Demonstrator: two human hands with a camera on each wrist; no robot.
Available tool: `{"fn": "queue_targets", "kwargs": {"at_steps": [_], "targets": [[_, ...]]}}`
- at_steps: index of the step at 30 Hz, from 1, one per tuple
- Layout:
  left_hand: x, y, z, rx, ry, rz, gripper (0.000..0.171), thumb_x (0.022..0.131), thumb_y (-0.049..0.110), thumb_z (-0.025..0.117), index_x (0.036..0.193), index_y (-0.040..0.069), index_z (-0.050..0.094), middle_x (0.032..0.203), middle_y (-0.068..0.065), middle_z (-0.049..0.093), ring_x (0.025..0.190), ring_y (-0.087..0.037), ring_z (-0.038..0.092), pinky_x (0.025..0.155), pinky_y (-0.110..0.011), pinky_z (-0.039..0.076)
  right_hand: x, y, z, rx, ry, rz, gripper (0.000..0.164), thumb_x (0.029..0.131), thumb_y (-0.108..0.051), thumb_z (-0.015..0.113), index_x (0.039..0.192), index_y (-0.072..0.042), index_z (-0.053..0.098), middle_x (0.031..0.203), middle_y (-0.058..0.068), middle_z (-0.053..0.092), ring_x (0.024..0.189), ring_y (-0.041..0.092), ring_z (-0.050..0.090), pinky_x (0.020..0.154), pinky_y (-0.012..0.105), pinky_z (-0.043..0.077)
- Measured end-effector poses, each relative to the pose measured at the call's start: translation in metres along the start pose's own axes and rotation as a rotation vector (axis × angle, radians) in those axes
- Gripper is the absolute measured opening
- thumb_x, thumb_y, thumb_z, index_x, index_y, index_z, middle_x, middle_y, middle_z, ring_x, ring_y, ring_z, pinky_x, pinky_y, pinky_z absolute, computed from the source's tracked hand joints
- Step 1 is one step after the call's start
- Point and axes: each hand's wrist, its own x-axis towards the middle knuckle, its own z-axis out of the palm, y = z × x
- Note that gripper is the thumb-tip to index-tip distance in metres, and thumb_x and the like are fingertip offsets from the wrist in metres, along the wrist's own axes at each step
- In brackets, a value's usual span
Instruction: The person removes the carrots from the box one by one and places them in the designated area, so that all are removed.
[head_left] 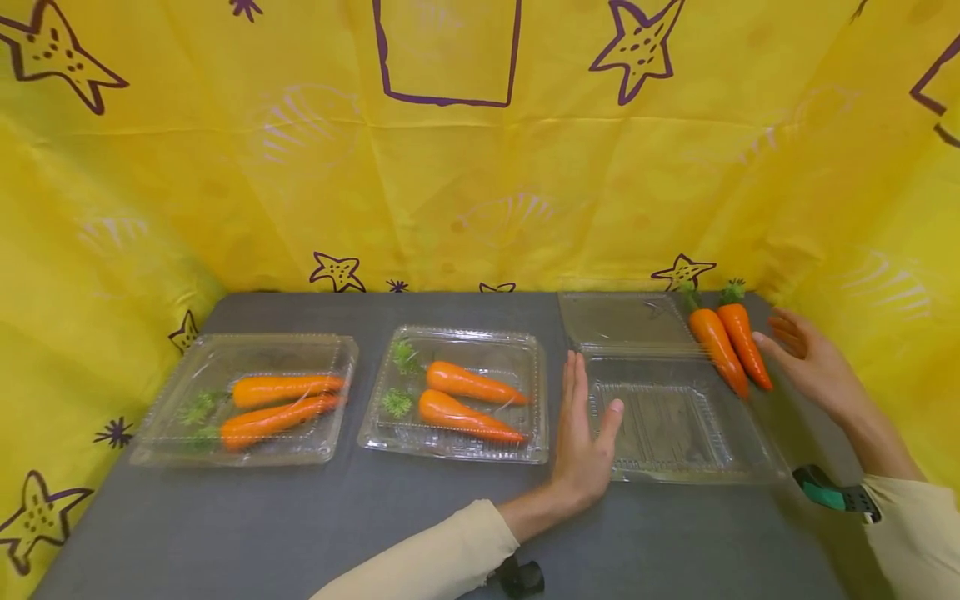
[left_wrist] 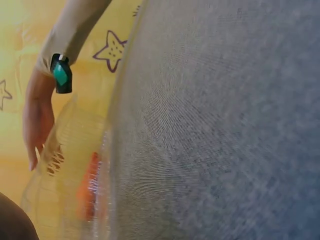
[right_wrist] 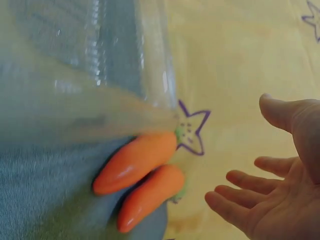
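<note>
Beside the relaxed, empty right hand (head_left: 816, 371) lie two carrots (head_left: 722, 346); the left hand (head_left: 585, 454), straight-fingered, grasping nothing, borders a plastic box (head_left: 660, 429).

Backdrop cloth (head_left: 450, 175): yellow, w/ dk-purple starfish outlines (head_left: 637, 52) at 10 & 1 o'clock, plus faint pinkish-white stripy shell shapes (head_left: 307, 125). Tabletop (head_left: 225, 533): plain grey. 3 o'clock carrots (head_left: 720, 350): orange, w/ dk-green tops. 6 o'clock carrots (head_left: 461, 414): same orange, lighter green tops; 8 o'clock carrots (head_left: 277, 419) ditto. 4 o'clock box (head_left: 652, 425), 6 o'clock box (head_left: 480, 342), 8 o'clock box (head_left: 262, 354): all clear. Sleeves (head_left: 435, 554) at 6 & 4 o'clock: cream. 4 o'clock wrist device (head_left: 825, 493): blk & green.
</note>
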Motion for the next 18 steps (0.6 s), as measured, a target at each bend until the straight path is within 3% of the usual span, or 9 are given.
{"fn": "queue_targets", "kwargs": {"at_steps": [5,10,14,18], "targets": [[-0.002,0.014,-0.006,-0.058,-0.006,0.015,0.07,0.102,0.036,0.045,0.159,0.017,0.009,0.163,0.011,0.003,0.15,-0.013,0.005,0.121,-0.043,0.008,-0.007,-0.017,0.003,0.028,0.009,-0.038,0.077,0.102,-0.025,0.052,0.156,0.002,0.003,0.15,0.04,0.02,0.128,0.062,0.027,0.081,-0.006,0.026],[0.001,0.026,-0.014,-0.113,-0.003,0.015,0.069,0.103,0.035,0.045,0.158,0.01,0.011,0.163,0.008,0.007,0.149,-0.011,0.008,0.121,-0.04,0.008,-0.007,-0.037,0.014,0.14,0.029,-0.061,0.09,0.1,-0.016,0.056,0.156,-0.011,-0.015,0.158,0.033,0.001,0.136,0.059,0.016,0.097,0.001,0.029],[0.002,0.032,-0.018,-0.133,-0.012,0.023,0.07,0.102,0.034,0.045,0.158,0.011,0.011,0.163,0.008,0.009,0.149,-0.011,0.008,0.121,-0.039,0.008,-0.008,-0.05,0.025,0.206,0.057,-0.079,0.093,0.1,-0.015,0.056,0.155,-0.018,-0.019,0.159,0.027,-0.008,0.141,0.054,0.007,0.103,0.007,0.026],[0.004,0.04,-0.028,-0.162,-0.02,0.043,0.069,0.102,0.029,0.048,0.159,0.015,0.011,0.163,0.009,0.011,0.148,-0.01,0.009,0.121,-0.041,0.009,-0.011,-0.062,0.035,0.222,0.071,-0.108,0.09,0.101,-0.016,0.055,0.156,-0.017,-0.016,0.161,0.023,-0.008,0.143,0.05,0.007,0.104,0.006,0.024]]}}
